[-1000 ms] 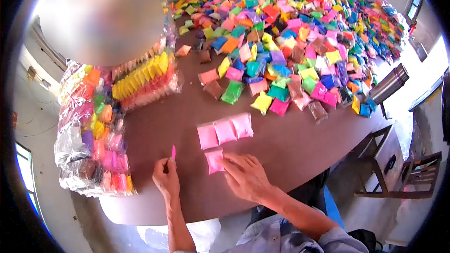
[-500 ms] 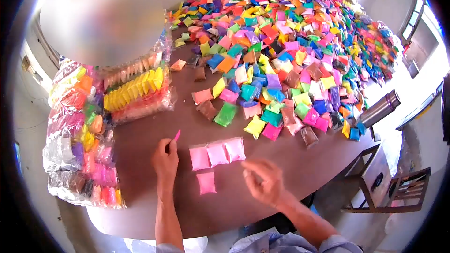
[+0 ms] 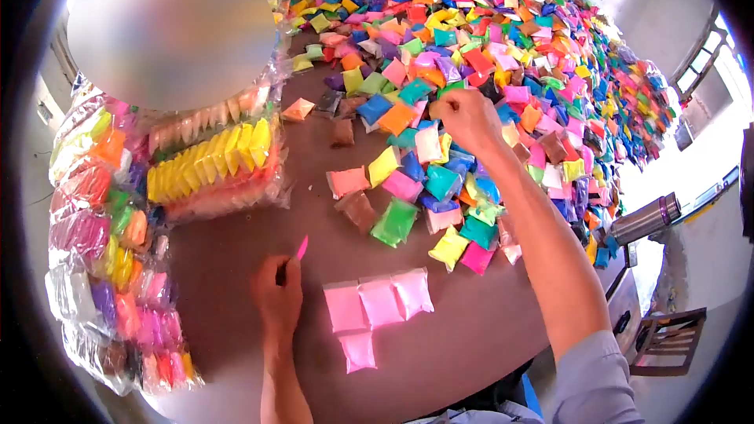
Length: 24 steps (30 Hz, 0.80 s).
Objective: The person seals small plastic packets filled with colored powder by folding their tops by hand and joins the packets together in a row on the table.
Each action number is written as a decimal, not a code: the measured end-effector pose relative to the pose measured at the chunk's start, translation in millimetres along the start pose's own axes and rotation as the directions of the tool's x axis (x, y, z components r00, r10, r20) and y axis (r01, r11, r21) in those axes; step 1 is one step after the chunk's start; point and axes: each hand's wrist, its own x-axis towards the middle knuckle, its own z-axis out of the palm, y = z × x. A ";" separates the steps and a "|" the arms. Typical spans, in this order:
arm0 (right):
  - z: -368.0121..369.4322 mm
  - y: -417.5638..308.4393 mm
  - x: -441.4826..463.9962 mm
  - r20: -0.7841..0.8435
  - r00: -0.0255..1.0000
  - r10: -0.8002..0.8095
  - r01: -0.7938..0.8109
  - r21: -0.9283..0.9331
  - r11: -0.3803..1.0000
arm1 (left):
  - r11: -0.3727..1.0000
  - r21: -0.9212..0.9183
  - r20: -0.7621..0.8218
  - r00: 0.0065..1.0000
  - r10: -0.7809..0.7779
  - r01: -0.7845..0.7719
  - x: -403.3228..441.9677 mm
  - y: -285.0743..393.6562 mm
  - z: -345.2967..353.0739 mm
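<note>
My left hand [image 3: 278, 292] is closed above the table with a thin, pointed pink piece [image 3: 302, 248] sticking up from its fingers. I cannot tell what kind of thing the piece is. To its right lies a row of pink packets [image 3: 383, 301], three side by side, with a single pink packet [image 3: 359, 351] just below the row's left end. My right hand [image 3: 470, 120] reaches over the big heap of coloured packets [image 3: 487, 39], its fingers curled in against several of them. Whatever is between those fingers is hidden.
Clear bags of sorted packets [image 3: 118, 259] line the left side of the brown table [image 3: 228, 267], beside a bag with a row of yellow packets [image 3: 208, 161]. A metal flask [image 3: 648, 218] lies at the right edge. A wooden chair [image 3: 667, 341] stands beyond.
My right hand has moved up and away from beside the pink packets to the heap. My left hand still holds the pink piece. The camera view has shifted slightly.
</note>
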 end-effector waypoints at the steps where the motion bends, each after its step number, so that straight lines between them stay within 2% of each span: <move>1: 9.3 2.0 13.1 0.018 1.000 0.011 -0.010 -0.048 0.999 | 1.000 0.011 -0.026 1.000 -0.014 0.015 -1.2 1.8 1.3; 3: 23.6 -0.3 32.1 0.012 0.999 0.049 -0.047 -0.112 0.993 | 0.999 0.023 -0.048 0.998 -0.027 0.028 -0.9 2.3 -0.4; 6: 35.3 -8.6 49.9 0.084 0.978 0.190 -0.151 -0.341 0.928 | 0.999 0.026 0.003 0.999 -0.037 0.037 -0.2 1.9 -2.6; 9: 45.5 -12.3 58.1 0.114 0.954 0.278 -0.229 -0.324 0.918 | 0.996 0.027 0.006 0.996 -0.085 0.084 -0.8 2.4 -1.4; 11: 54.1 -7.8 60.6 0.107 0.957 0.269 -0.225 -0.308 0.924 | 0.997 0.000 -0.015 0.997 -0.077 0.077 -0.9 2.8 -1.0; 13: 63.3 3.1 64.6 0.027 0.936 0.350 -0.335 -0.226 0.915 | 0.998 0.020 -0.038 0.997 -0.065 0.066 -0.8 4.8 0.8; 15: 67.5 22.3 68.0 0.034 0.933 0.359 -0.349 -0.167 0.922 | 0.997 0.043 -0.065 0.996 -0.055 0.058 -2.7 4.0 2.1; 17: 63.6 37.3 70.4 -0.007 0.960 0.279 -0.277 -0.124 0.953 | 0.995 0.052 -0.070 0.994 -0.078 0.082 -3.3 1.5 1.0; 19: 37.4 34.8 61.9 0.038 0.959 0.282 -0.278 -0.090 0.956 | 0.996 0.062 -0.072 0.996 -0.058 0.062 -2.6 5.4 0.0; 21: 16.9 43.9 56.6 -0.118 0.981 0.152 -0.167 -0.134 0.977 | 0.996 0.078 -0.077 0.996 -0.039 0.045 -1.8 11.0 -3.2; 23: -2.2 56.2 55.3 -0.205 0.974 0.097 -0.126 -0.138 0.982 | 0.990 0.125 -0.065 0.996 -0.061 0.069 -1.1 18.7 -5.1; 24: -14.1 56.3 49.6 -0.277 0.961 0.011 -0.058 -0.160 0.985 | 0.990 0.124 -0.068 0.996 -0.061 0.069 -1.5 19.2 -6.1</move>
